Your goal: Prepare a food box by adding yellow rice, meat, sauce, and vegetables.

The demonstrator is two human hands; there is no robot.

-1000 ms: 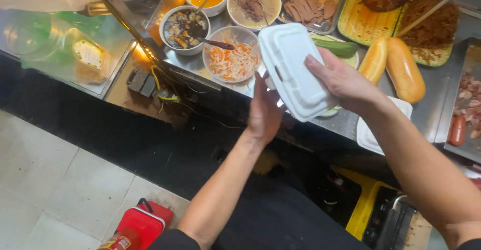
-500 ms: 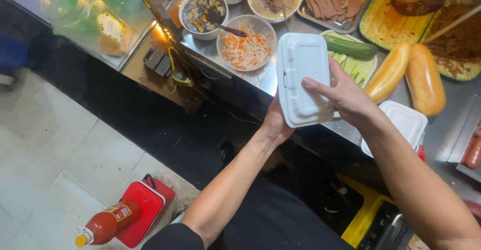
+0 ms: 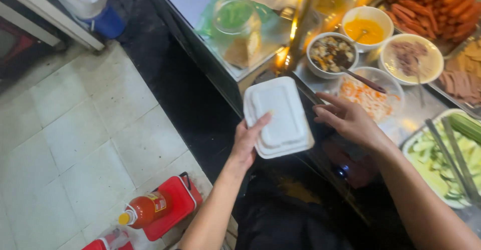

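While left hand grips foam box, right hand hovers

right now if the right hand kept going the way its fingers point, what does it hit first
Most likely the white foam box. The right hand is open, its fingers pointing left toward the box's edge, with nothing visible between them. Depth is unclear, so it could pass slightly above it.

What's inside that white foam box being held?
The white foam box is closed, so its contents are hidden. Only its lid shows, with the left hand holding its edge.
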